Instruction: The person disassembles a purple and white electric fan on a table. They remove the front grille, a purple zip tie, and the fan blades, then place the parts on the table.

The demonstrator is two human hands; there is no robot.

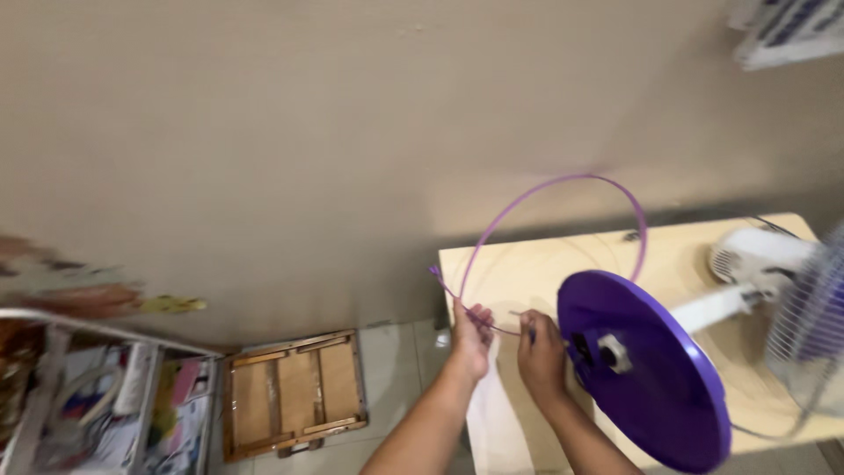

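Observation:
A thin purple ring [563, 181] curves up in front of the beige wall, its two ends meeting low at the left. My left hand [471, 336] pinches one end of the ring near the table's left edge. My right hand [540, 352] holds the other end, together with what looks like a small screwdriver, its tip pointing at the ring's joint. Just right of my right hand lies the round purple base [646, 374] of a stand fan, tipped on its side on the light wooden table [527, 264].
The fan's white motor housing [756, 255] and wire grille [809, 325] lie at the table's right end. A small folded wooden table [294, 394] lies on the tiled floor at the left. A metal rack [97, 396] with coloured items stands at the far left.

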